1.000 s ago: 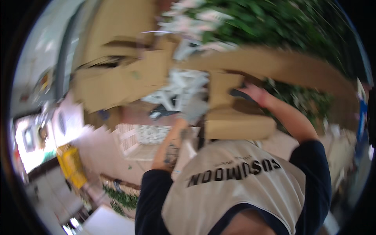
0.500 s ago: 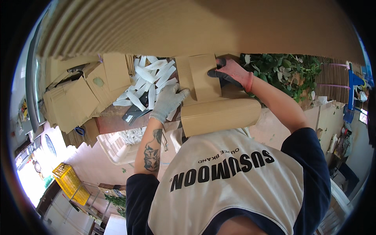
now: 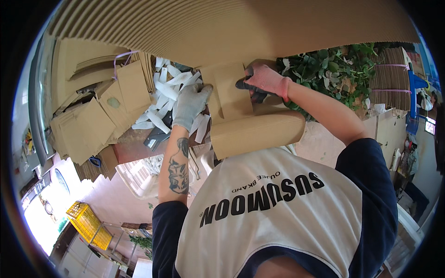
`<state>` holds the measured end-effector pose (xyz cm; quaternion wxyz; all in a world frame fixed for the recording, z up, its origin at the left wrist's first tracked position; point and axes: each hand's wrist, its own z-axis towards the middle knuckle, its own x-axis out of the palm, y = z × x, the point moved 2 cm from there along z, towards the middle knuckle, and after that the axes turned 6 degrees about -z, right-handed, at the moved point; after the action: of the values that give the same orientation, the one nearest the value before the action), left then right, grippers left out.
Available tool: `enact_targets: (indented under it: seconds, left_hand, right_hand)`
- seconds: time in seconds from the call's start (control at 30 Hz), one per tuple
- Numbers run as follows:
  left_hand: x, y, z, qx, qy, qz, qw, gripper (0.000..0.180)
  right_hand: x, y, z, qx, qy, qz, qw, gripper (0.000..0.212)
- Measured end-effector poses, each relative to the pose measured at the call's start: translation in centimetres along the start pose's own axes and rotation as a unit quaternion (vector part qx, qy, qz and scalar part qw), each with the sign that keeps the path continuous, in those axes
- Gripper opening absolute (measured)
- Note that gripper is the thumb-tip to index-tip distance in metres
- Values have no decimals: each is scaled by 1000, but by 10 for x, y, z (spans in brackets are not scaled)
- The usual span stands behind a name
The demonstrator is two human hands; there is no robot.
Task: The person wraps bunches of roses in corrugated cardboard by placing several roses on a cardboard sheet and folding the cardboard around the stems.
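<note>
A brown corrugated cardboard box (image 3: 232,95), partly folded, lies in front of me. Its curved near flap (image 3: 257,132) bends up against my shirt. At the box's left edge is my left hand (image 3: 190,105) in a pale grey glove, closed on it with the thumb on top; the other fingers are mostly hidden. My right hand (image 3: 266,79), in a pink glove with dark fingers, pinches the right edge of the inner panel. A large corrugated cardboard sheet (image 3: 222,28) fills the top of the view and hides what is beyond.
White foam net sleeves (image 3: 167,88) lie left of the box, beside a black flat item (image 3: 155,138). Flattened cardboard pieces (image 3: 85,123) pile farther left. Green leafy cuttings (image 3: 324,69) and strapped cardboard stacks (image 3: 391,76) are at right. A white basket (image 3: 134,178) stands below.
The view has shifted slightly, so the box appears higher. My left hand has moved up along the box's left edge. My right hand keeps its hold on the inner panel.
</note>
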<state>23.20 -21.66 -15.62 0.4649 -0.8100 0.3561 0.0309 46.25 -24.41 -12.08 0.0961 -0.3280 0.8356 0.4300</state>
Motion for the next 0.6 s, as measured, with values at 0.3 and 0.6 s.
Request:
enact_targets:
  seconds: [0.3,0.6]
  left_hand:
    - [2,5,1,-11,14,-109,994,31]
    - [4,5,-4,-54,20,-167,984,28]
  right_hand:
    - [10,-7,7,-42,-30,-107,993,32]
    - [7,-6,10,-67,-32,-232,970,37]
